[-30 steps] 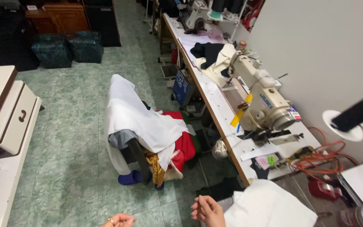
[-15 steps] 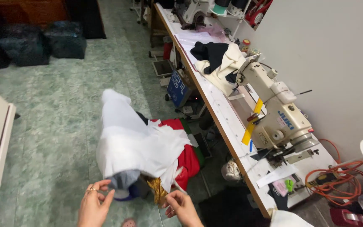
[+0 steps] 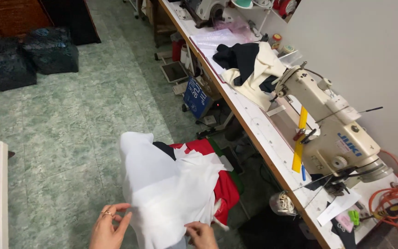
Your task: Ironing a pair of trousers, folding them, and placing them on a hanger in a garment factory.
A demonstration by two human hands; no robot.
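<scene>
- The left hand [image 3: 108, 227], wearing a ring, sits at the lower left edge of the white fabric [image 3: 171, 189]; its fingers are loosely curled, thumb and forefinger near each other, tips just touching the cloth's edge. Whether it truly pinches the cloth I cannot tell.
- The white fabric lies draped in a heap just ahead of both hands, its long axis running from the lower right by the hands up and away to the left. It covers a red garment [image 3: 224, 184], which shows to the right of the white fabric.
- The right hand [image 3: 202, 234] is at the white fabric's lower edge, fingers closed, pinching a fold of it. Of the two it looks the more engaged with the cloth.
- Right of the white fabric runs the long work table [image 3: 259, 133], and on it, farther right, the cream sewing machine [image 3: 332, 133], well apart from both hands.
</scene>
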